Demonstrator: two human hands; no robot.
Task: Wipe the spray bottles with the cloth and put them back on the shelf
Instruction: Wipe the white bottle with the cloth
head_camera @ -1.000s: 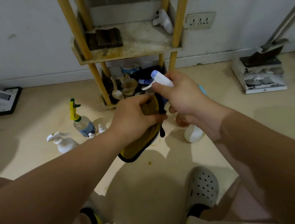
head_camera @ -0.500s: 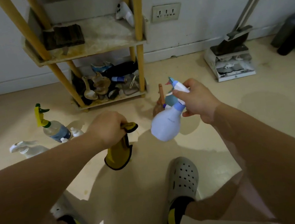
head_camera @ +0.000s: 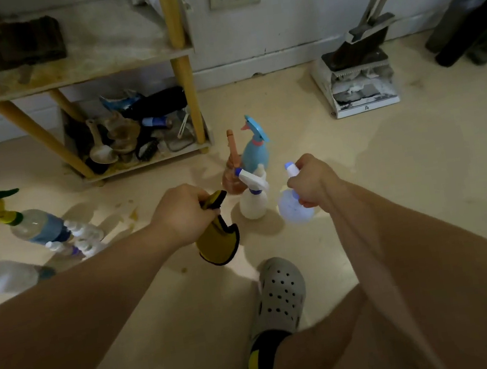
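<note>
Left hand [head_camera: 182, 213] curled round cloth [head_camera: 219, 242]; right hand [head_camera: 313, 180] grips white spray bottle [head_camera: 296, 213] by neck; blue bottle [head_camera: 254, 151], others on floor [head_camera: 409, 192]; shelf [head_camera: 79, 73] return likely pending for all.

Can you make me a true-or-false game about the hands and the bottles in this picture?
1. The left hand grips a yellow cloth. True.
2. The right hand holds nothing. False: its fingers are curled round a white spray bottle.
3. A light blue spray bottle stands on the floor. True.
4. The yellow cloth is rubbing the white spray bottle. False: the two are apart, one in each hand.
</note>
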